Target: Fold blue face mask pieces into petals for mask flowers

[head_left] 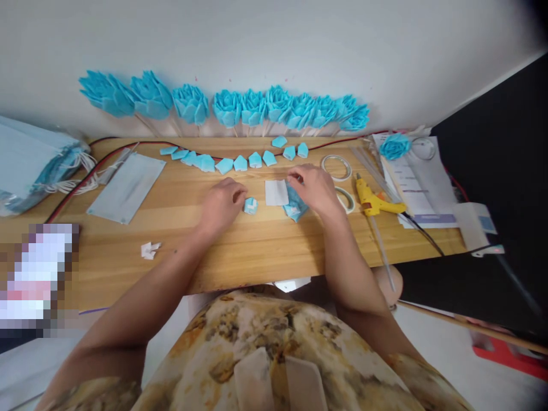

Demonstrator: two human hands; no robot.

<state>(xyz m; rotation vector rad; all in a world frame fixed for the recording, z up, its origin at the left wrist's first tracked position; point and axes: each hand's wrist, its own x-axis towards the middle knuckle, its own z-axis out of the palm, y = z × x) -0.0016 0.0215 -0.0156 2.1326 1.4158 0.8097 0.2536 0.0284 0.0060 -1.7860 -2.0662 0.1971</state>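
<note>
My left hand is curled above the table, thumb and fingertips drawn close together. Just right of those fingertips lies a small folded blue piece with a white patch on it; whether they touch is unclear. My right hand has its thumb and fingers bent in a pinch, and what they hold, if anything, is hidden. Under and beside it are a white square of paper and a crumpled blue sheet. A curved row of blue five-sided folded pieces stretches behind both hands.
Blue flowers on sticks lean along the wall. Tape rolls and a yellow glue gun lie to the right. On the left are a pale blue face mask, white scraps and a bagged stack of masks. A cable crosses the table.
</note>
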